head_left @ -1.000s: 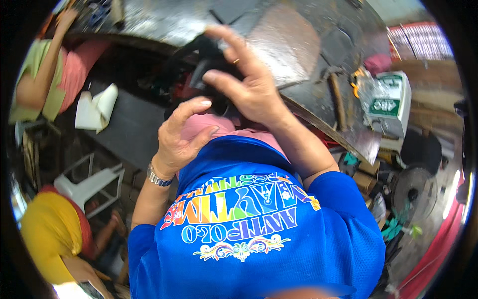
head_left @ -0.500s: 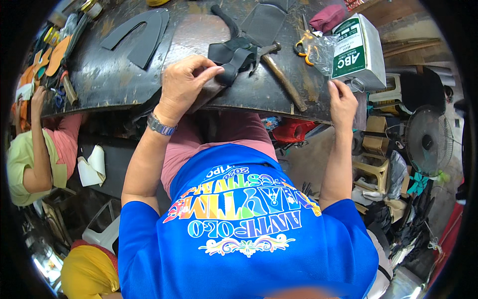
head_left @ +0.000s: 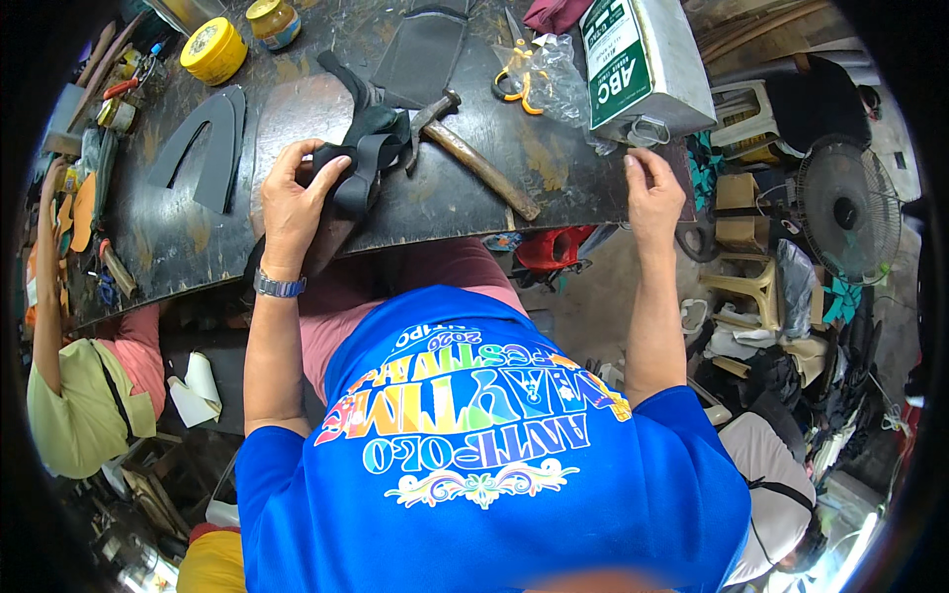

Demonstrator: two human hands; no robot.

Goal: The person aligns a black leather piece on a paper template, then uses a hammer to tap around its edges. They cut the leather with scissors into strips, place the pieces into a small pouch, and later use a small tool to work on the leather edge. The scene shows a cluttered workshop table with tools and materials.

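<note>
My left hand has thumb and fingers closed on a black strap piece with looped bands, at the table's near edge. Just right of that piece lies a hammer with a wooden handle, its head beside the straps. My right hand is raised near the table's right end, below a white and green box. Its thumb and fingertips are pinched together; whatever is between them is too small to make out.
Grey arch-shaped pieces lie on the dark table. Yellow-handled scissors and clear plastic lie near the box. Yellow tub and jar stand at the back. A co-worker's arm reaches in at left. A fan stands right.
The whole view has swung, so the table's things sit farther left. My right hand has moved slightly rightward relative to the box. The left hand keeps its grip. The co-worker's arm reaches farther forward.
</note>
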